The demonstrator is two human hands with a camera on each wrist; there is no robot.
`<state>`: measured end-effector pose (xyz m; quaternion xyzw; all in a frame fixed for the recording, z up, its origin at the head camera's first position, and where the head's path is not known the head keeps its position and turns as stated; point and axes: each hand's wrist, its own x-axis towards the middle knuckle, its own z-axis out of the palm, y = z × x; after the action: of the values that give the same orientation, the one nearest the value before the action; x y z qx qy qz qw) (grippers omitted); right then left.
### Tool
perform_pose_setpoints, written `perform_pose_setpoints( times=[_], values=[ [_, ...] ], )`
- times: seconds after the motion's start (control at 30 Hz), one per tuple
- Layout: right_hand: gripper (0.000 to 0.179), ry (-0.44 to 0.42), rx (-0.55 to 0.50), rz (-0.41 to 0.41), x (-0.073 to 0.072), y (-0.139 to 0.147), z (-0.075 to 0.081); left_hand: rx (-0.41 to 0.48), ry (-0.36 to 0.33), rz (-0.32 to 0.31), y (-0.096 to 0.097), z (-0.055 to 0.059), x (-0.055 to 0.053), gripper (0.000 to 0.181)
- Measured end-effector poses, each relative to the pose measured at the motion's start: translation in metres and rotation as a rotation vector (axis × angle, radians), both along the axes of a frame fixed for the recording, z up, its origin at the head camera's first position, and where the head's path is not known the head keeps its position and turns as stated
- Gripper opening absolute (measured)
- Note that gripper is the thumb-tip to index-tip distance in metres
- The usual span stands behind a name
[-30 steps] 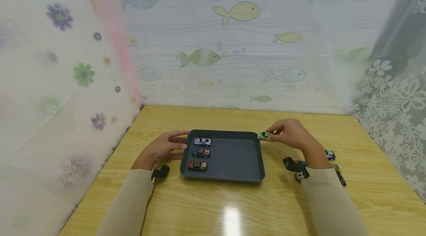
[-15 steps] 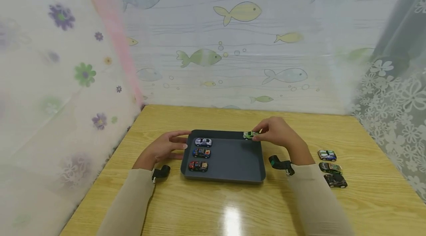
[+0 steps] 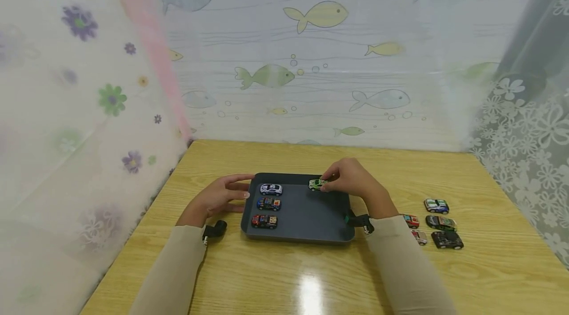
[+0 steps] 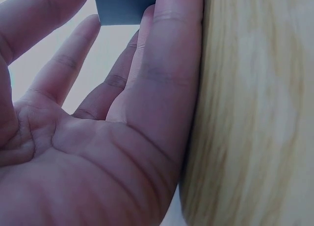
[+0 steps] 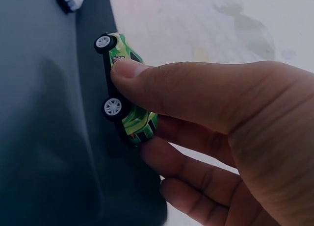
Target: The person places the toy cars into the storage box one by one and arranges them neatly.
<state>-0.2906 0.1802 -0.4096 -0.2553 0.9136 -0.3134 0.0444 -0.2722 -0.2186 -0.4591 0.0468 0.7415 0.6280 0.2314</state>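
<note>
My right hand [image 3: 353, 177] pinches a green toy car [image 3: 316, 184] between thumb and fingers, over the back part of the dark grey tray [image 3: 311, 216]. In the right wrist view the green toy car [image 5: 131, 119] shows its white-hubbed wheels, with the thumb against its side. At the tray's left side, my left hand [image 3: 222, 193] rests with straight, spread fingers touching the rim. Along the left inside of the tray stand a white toy car [image 3: 271, 189], a blue toy car [image 3: 268, 204] and a red and black toy car [image 3: 264, 221] in a column.
Several more toy cars are on the wooden table [image 3: 284, 275] at the right, among them a white, green and blue car [image 3: 436, 205] and a black car [image 3: 447, 240]. Part of this group lies behind my right sleeve [image 3: 406, 265]. A fish-patterned curtain [image 3: 320, 83] hangs behind the table.
My right hand has carried the green toy car leftward from beyond the tray's right back corner to over the tray's back part. The left hand and tray have stayed in place.
</note>
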Motion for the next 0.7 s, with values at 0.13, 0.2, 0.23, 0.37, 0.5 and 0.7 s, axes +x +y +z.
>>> perform_pose_setpoints(
  times=[0.13, 0.2, 0.23, 0.37, 0.5, 0.7],
  values=[
    [0.021, -0.001, 0.019, 0.012, -0.002, -0.009, -0.003, 0.004, -0.002, -0.001, 0.0, -0.001, -0.001, 0.064],
    [0.021, -0.002, 0.032, 0.012, -0.002, -0.013, -0.005, 0.003, -0.002, 0.0, 0.0, -0.002, -0.001, 0.064],
    [0.02, -0.005, 0.037, 0.011, -0.003, -0.014, -0.006, 0.003, 0.0, 0.0, 0.0, -0.002, -0.002, 0.064],
    [0.021, -0.003, 0.073, 0.002, -0.004, -0.02, -0.01, 0.003, 0.002, -0.002, -0.001, -0.003, -0.002, 0.063],
    [0.022, 0.021, 0.108, 0.005, -0.005, -0.025, -0.013, 0.003, 0.001, 0.0, -0.001, -0.003, -0.002, 0.062],
    [0.022, 0.061, 0.13, 0.01, -0.004, -0.033, -0.016, 0.002, -0.002, 0.005, 0.0, -0.002, -0.002, 0.062]
  ],
)
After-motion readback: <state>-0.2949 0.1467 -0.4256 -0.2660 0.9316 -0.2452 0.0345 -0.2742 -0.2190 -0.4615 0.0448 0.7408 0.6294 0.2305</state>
